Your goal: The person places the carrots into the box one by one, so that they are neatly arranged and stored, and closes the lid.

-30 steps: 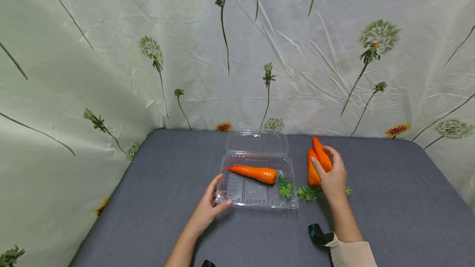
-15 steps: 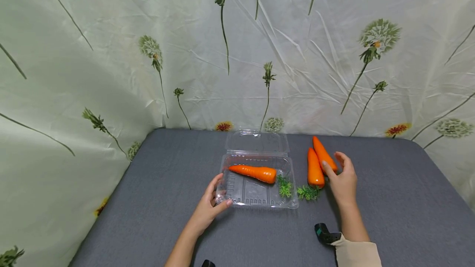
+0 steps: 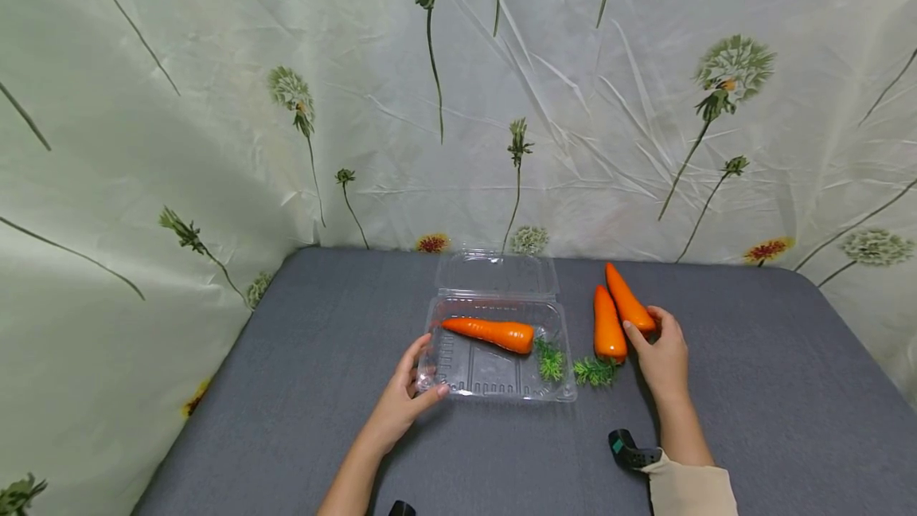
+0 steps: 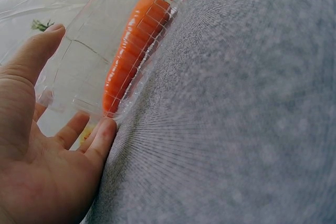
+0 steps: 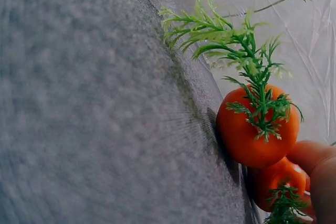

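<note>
In the head view an orange carrot (image 3: 490,333) with a green leafy top lies inside a clear plastic clamshell box (image 3: 494,398). The box's lid (image 3: 496,272) is folded back behind it. My left hand (image 3: 403,396) touches the box's left side with fingers spread and thumb at the front corner. On the right, two more carrots lie side by side on the cloth: a nearer-left carrot (image 3: 608,329) and a right carrot (image 3: 626,299). My right hand (image 3: 661,353) pinches the thick end of the right carrot between thumb and fingers; that carrot's greens (image 5: 286,205) show in the right wrist view.
A dark grey cloth (image 3: 344,301) covers the table. Behind and to the left hangs a pale curtain (image 3: 573,102) printed with dandelions. Leafy greens (image 3: 595,373) of the left loose carrot reach toward the box's right wall.
My right hand has moved off the left loose carrot to the right and now pinches the right carrot's thick end. The left hand and the box have stayed in place.
</note>
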